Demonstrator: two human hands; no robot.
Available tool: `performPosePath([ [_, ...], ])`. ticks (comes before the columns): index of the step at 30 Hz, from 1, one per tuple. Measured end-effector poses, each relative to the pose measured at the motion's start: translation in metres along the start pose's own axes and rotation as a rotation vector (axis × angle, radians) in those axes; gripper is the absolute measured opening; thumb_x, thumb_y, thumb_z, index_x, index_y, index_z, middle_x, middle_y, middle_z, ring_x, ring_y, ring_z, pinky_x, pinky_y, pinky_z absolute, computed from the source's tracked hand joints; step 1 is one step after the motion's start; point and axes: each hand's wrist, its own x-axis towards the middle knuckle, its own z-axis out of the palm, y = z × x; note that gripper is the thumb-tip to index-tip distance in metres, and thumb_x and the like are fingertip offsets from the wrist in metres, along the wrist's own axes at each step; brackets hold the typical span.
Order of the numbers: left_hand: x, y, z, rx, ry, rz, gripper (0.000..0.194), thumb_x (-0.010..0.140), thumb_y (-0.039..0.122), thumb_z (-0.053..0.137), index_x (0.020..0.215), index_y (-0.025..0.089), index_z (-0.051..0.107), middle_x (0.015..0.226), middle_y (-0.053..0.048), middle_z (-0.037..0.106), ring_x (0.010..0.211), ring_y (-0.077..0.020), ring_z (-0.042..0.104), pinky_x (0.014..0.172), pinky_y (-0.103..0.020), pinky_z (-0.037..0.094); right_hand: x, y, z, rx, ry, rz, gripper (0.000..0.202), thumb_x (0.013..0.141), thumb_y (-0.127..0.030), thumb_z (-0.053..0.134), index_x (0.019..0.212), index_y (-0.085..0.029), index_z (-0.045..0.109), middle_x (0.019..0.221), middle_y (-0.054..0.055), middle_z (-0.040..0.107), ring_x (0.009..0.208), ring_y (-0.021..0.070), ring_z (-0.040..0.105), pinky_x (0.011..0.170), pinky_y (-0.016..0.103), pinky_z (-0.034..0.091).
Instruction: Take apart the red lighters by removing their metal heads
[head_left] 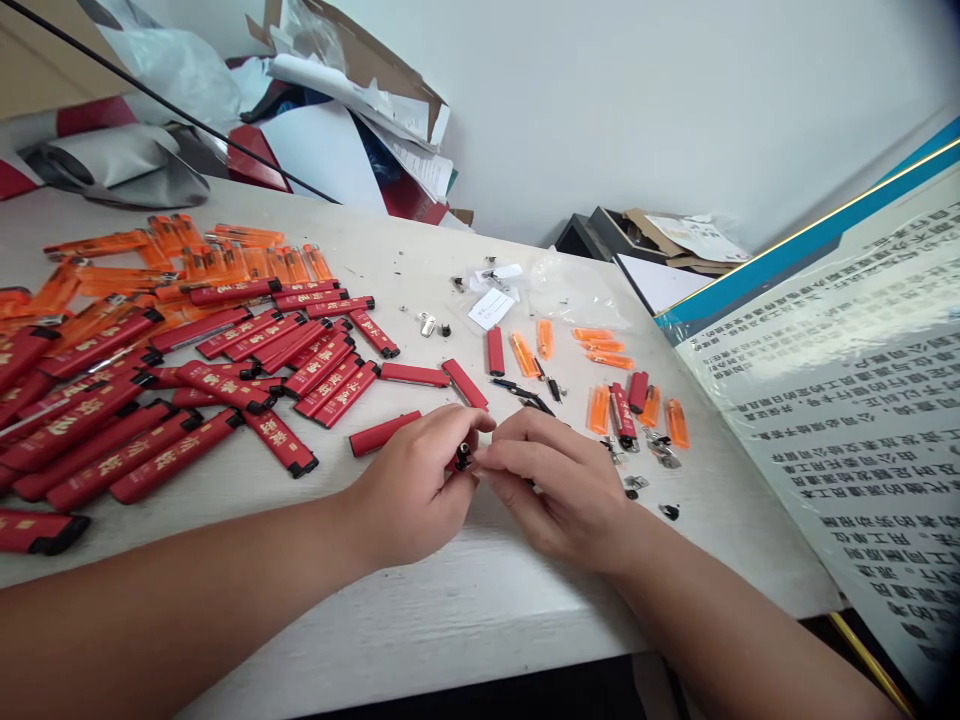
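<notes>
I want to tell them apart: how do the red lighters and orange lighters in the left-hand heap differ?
The red lighters look solid; the orange lighters look see-through. The red lighters lie mostly nearer the person, the orange lighters mostly farther back. Both lie jumbled on the table.

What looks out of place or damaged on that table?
Loose metal pieces and a small black part lie scattered on the right, near orange casings lacking tops; the red lighters piled left have black tops, so those casings look dismantled.
</notes>
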Motion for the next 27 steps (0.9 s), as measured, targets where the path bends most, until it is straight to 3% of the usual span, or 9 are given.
performPosePath([
  [14, 0.0011, 0.0003, -0.0008, -0.024, -0.012, 0.008, 0.025, 0.078, 0.004, 0.047, 0.096, 0.019, 0.057, 0.092, -0.003, 0.064, 0.083, -0.0152, 0.058, 0.076, -0.031, 0.048, -0.005, -0.0028, 0.0024, -0.017, -0.017, 0.039, 0.032, 0.084, -0.001, 0.053, 0.106, -0.02, 0.064, 0.084, 0.005, 0.059, 0.073, 0.0132, 0.058, 0.057, 0.025, 0.052],
  [18, 0.0009, 0.0019, -0.001, -0.021, 0.009, -0.047, 0.016, 0.085, 0.013, 0.048, 0.098, 0.019, 0.057, 0.085, -0.001, 0.064, 0.074, -0.0139, 0.058, 0.069, -0.029, 0.047, -0.0037, -0.0053, 0.0033, 0.222, 0.131, 0.236, 0.042, 0.081, -0.003, 0.064, 0.118, -0.023, 0.058, 0.085, 0.003, 0.064, 0.075, 0.013, 0.062, 0.063, 0.026, 0.057],
  [21, -0.0004, 0.0024, -0.0008, -0.014, -0.001, -0.08, 0.008, 0.089, 0.02, 0.049, 0.093, 0.019, 0.056, 0.077, 0.001, 0.062, 0.064, -0.0115, 0.054, 0.059, -0.025, 0.043, -0.0013, -0.0058, 0.0043, 0.469, 0.253, 0.459, 0.032, 0.077, -0.006, 0.073, 0.103, -0.022, 0.066, 0.082, 0.0, 0.065, 0.07, 0.0115, 0.065, 0.061, 0.024, 0.059],
  [23, -0.0011, 0.0019, -0.0006, -0.043, -0.017, -0.081, 0.006, 0.089, 0.019, 0.049, 0.091, 0.02, 0.055, 0.074, 0.003, 0.061, 0.061, -0.0101, 0.053, 0.056, -0.023, 0.042, 0.0006, -0.0044, 0.0048, 0.608, 0.242, 0.51, 0.022, 0.078, -0.009, 0.073, 0.097, -0.021, 0.07, 0.083, 0.001, 0.066, 0.069, 0.0118, 0.067, 0.061, 0.026, 0.06],
  [27, -0.0009, -0.0006, 0.0001, -0.098, -0.019, -0.069, 0.011, 0.084, 0.01, 0.049, 0.085, 0.021, 0.052, 0.07, 0.005, 0.059, 0.06, -0.009, 0.053, 0.055, -0.021, 0.041, 0.0023, -0.0017, 0.0056, 0.745, 0.192, 0.517, 0.028, 0.086, -0.012, 0.065, 0.111, -0.023, 0.069, 0.089, 0.003, 0.067, 0.074, 0.0127, 0.068, 0.067, 0.032, 0.063],
])
